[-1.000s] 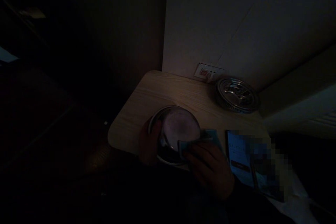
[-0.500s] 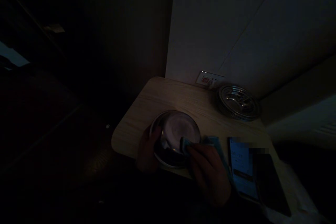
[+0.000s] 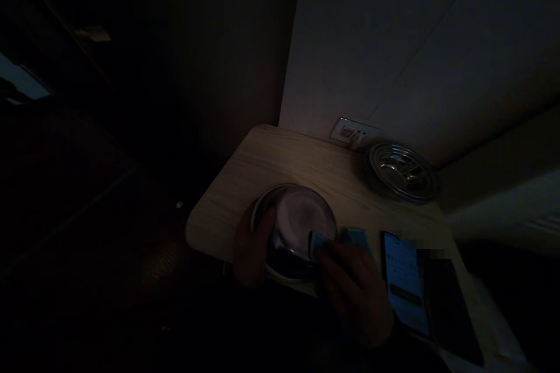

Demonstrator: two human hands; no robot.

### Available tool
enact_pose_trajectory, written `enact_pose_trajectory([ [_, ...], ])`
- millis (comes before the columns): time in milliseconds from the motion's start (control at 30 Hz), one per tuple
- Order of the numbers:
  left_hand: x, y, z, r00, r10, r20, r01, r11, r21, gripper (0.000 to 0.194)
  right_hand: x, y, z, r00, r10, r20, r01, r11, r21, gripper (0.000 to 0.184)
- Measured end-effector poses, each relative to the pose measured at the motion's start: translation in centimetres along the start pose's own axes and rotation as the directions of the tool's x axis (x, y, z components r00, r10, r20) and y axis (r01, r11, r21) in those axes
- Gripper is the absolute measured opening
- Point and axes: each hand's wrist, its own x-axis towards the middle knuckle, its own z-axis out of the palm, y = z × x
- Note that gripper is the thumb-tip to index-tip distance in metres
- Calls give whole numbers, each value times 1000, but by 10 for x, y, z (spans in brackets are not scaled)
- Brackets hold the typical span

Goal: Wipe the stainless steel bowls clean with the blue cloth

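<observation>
A shiny metal bowl (image 3: 301,215) is turned bottom up at the front of the small wooden table. Its left side is gripped by my left hand (image 3: 252,247), the thumb lying over the outer wall. In my right hand (image 3: 359,288) a blue-green cloth (image 3: 319,243) is pinched and pressed against the bowl's lower right side. More of the cloth shows behind my knuckles. The dim light hides most finger detail and the underside of the bowl.
Several metal plates or shallow bowls stand stacked (image 3: 402,172) at the table's back right, near a wall socket (image 3: 353,130). A lit phone (image 3: 405,285) lies right of my right hand, beside a dark flat object (image 3: 452,303). The wooden tabletop (image 3: 245,175) has a rounded left edge.
My right hand has shifted the cloth slightly over the bowl's base and side. My left hand keeps its hold. The whole view has tilted a little.
</observation>
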Motion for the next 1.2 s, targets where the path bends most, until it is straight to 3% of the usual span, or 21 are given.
enact_pose_trajectory([
  [233, 4, -3, -3, 999, 5, 42, -7, 999, 51, 38, 40, -19, 13, 991, -128, 38, 126, 990, 62, 20],
  [433, 3, -2, -1, 999, 1, 34, -2, 1000, 29, 38, 23, -10, 1, 980, -197, 37, 194, 979, 63, 19],
  [667, 2, -1, -4, 999, -20, 27, 20, 999, 26, 37, 39, -12, 12, 987, -148, 54, 139, 980, 144, 21],
  [867, 1, -6, -2, 998, -6, 62, 7, 1000, -22, 39, 20, -4, -1, 985, -152, 79, 143, 983, 116, 21],
  [1067, 2, 1, -4, 999, -1, 48, -2, 999, 54, 36, 43, -18, 14, 995, -69, 77, 55, 983, 175, 23],
  [1200, 1, 0, -4, 998, 1, 58, -4, 999, 47, 37, 30, -16, 5, 993, -86, 82, 72, 984, 163, 24],
])
